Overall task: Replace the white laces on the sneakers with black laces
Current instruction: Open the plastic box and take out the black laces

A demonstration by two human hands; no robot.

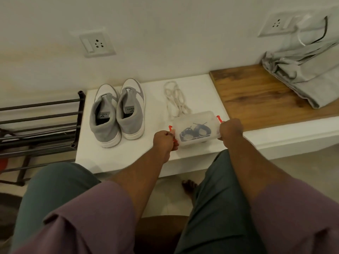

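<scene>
Person seated facing a low white bench (pixel 88 154). Both hands on a small translucent plastic box (pixel 196 129) with red clips, near edge of the bench, centre-right. Left hand (pixel 165 140) curled at the box's left end, fingers pinching the red clip (pixel 171 132) there. Right hand (pixel 230 129) curled round the box's right end, next to the other red clip (pixel 219 119). Dark laces (pixel 195 132) coiled inside the box, seen through the lid. White laces (pixel 175 99) lie loose on the bench just beyond the box, touching its far edge. Grey sneakers (pixel 117 114) stand side by side left of the box, heels near, no laces in them. Wooden section (pixel 256 96) of bench to the right, grey cloth bag (pixel 302 74) on it against the wall. Metal shoe rack (pixel 40 123) far left.
</scene>
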